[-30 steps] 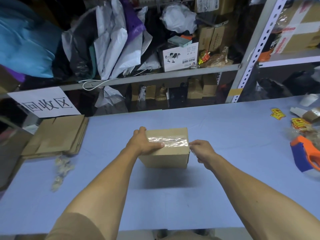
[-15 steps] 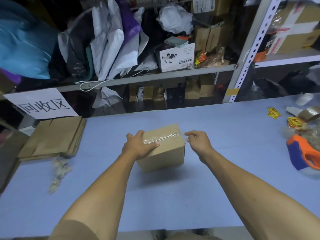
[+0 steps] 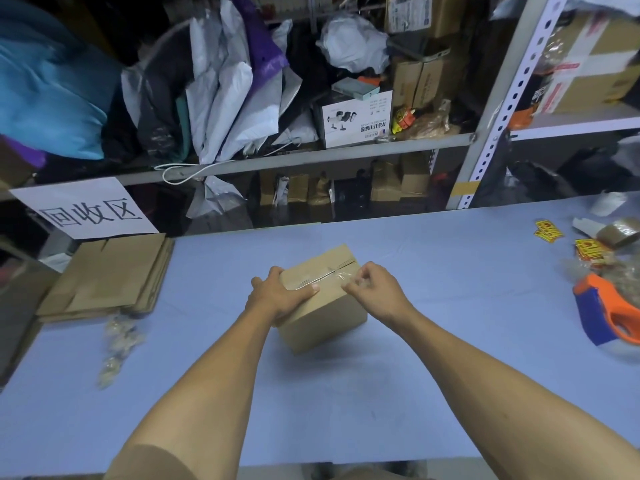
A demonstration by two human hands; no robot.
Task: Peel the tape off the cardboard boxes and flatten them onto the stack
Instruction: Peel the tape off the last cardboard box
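Observation:
A small brown cardboard box (image 3: 325,317) sits turned at an angle in the middle of the blue table (image 3: 433,393). My left hand (image 3: 277,296) grips its near left top edge, thumb on the top flap. My right hand (image 3: 372,289) pinches a strip of clear tape (image 3: 346,273) lifted off the right part of the top seam. The seam shows bare along its middle. A stack of flattened cardboard (image 3: 110,275) lies at the table's far left.
Crumpled clear tape scraps (image 3: 119,341) lie in front of the stack. An orange and blue tape dispenser (image 3: 602,310), a brown tape roll (image 3: 620,232) and yellow stickers (image 3: 547,231) sit at the right. Cluttered metal shelves (image 3: 311,157) and a white paper sign (image 3: 86,211) rise behind the table.
The box has been rotated counter-clockwise. My right hand moved from the box's right end onto the top and has pulled the tape back off part of the seam.

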